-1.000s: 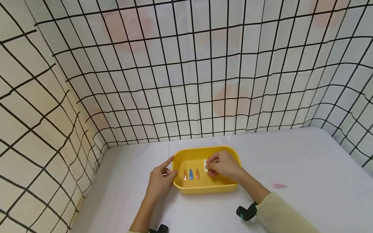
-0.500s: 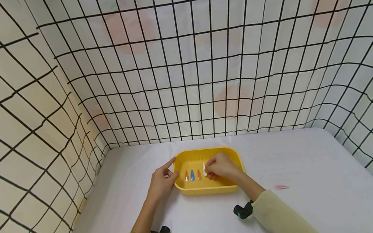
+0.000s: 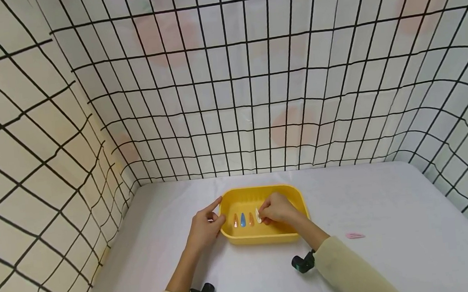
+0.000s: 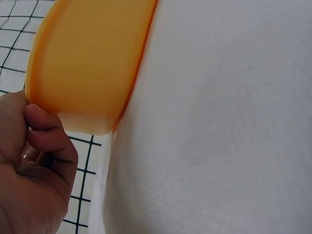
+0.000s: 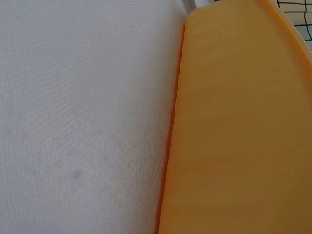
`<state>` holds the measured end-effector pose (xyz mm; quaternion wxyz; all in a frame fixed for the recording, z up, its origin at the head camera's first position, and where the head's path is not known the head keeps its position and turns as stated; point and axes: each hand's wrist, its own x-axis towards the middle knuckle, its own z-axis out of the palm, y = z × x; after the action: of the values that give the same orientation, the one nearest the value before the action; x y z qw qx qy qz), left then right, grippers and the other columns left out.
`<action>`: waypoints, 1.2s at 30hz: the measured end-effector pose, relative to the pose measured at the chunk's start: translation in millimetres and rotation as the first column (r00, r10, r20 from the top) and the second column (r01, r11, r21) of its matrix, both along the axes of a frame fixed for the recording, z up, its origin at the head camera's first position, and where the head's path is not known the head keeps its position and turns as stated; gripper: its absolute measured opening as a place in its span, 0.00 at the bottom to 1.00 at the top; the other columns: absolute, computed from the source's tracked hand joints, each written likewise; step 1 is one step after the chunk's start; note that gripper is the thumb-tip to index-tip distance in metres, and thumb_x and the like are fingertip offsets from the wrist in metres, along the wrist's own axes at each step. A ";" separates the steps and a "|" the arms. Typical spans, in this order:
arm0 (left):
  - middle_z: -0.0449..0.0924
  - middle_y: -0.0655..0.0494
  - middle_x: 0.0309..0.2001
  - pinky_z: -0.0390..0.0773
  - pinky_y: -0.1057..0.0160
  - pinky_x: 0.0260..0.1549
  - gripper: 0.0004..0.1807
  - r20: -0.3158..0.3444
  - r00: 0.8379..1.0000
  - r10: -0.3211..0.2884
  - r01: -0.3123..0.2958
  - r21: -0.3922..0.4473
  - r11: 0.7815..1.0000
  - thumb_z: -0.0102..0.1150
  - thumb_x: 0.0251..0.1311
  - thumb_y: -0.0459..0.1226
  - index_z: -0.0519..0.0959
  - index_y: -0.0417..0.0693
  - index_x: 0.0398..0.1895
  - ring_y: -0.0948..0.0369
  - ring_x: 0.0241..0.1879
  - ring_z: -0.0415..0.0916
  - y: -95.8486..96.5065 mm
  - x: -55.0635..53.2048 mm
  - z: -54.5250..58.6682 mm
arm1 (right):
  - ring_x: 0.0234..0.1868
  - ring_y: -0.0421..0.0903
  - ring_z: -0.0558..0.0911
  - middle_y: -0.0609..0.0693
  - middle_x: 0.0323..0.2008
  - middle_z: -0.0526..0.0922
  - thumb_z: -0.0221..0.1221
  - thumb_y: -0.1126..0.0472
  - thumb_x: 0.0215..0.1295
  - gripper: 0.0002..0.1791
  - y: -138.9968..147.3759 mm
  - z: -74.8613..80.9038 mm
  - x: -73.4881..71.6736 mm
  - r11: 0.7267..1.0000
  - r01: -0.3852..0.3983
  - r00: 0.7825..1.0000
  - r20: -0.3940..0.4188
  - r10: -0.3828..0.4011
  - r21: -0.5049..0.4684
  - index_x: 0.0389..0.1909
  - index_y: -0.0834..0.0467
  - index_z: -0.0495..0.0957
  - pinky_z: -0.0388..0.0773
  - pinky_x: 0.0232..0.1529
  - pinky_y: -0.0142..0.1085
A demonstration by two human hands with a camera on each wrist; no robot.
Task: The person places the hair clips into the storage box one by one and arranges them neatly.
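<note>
A yellow plastic tray [image 3: 263,239] sits on the white table. My left hand [image 3: 204,226] grips its left rim; in the left wrist view, curled fingers [image 4: 51,139] press against the tray's outer wall. My right hand [image 3: 279,208] reaches inside and pinches a white snap hair clip [image 3: 258,215], held upright in line with the row, low over the tray floor. To its left lie an orange hair clip [image 3: 251,219], a blue hair clip [image 3: 243,220] and another orange hair clip [image 3: 236,220], side by side. The right wrist view catches only the tray's outer wall [image 5: 239,126] and cloth.
A pink hair clip [image 3: 355,235] lies on the white tablecloth [image 3: 389,206] to the right of the tray. Black grid mesh [image 3: 251,102] over white cloth closes off the back and both sides. A dark wrist camera [image 3: 302,263] hangs from the right sleeve.
My right hand has lowered the white hair clip slightly toward the row, bringing it closer in line with the others. The left hand stays on the rim. The whole view has shifted a little.
</note>
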<state>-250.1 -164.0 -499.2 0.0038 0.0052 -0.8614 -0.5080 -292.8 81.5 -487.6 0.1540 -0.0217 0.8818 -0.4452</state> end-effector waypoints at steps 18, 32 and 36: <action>0.76 0.53 0.25 0.72 0.69 0.17 0.33 0.003 1.000 0.007 -0.007 0.012 1.000 0.64 0.63 0.38 0.74 0.65 0.73 0.59 0.14 0.69 2.0 1.4 1.2 | 0.23 0.45 0.81 0.51 0.23 0.85 0.68 0.64 0.61 0.05 1.0 0.5 7.5 0.999 0.019 1.000 -0.021 -0.018 0.036 0.27 0.60 0.87 0.79 0.26 0.31; 0.76 0.54 0.25 0.71 0.68 0.16 0.33 0.007 1.000 0.014 -0.014 0.014 1.000 0.64 0.63 0.38 0.74 0.64 0.72 0.60 0.15 0.69 3.4 1.6 1.5 | 0.29 0.48 0.82 0.52 0.28 0.85 0.66 0.61 0.65 0.06 14.5 15.4 16.4 1.000 0.009 0.997 -0.070 -0.011 -0.016 0.35 0.60 0.88 0.80 0.30 0.34; 0.76 0.54 0.25 0.71 0.68 0.16 0.33 0.004 1.000 0.014 -0.014 0.008 1.000 0.64 0.62 0.38 0.74 0.64 0.72 0.60 0.15 0.69 3.1 1.1 0.3 | 0.31 0.51 0.84 0.54 0.31 0.87 0.66 0.61 0.66 0.07 26.9 23.8 20.4 0.999 0.005 0.994 -0.107 -0.009 -0.039 0.37 0.60 0.87 0.83 0.34 0.38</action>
<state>-249.1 -160.9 -498.9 0.0058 0.0122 -0.8592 -0.5115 -272.4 108.5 -463.8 0.1044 -0.0455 0.8801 -0.4609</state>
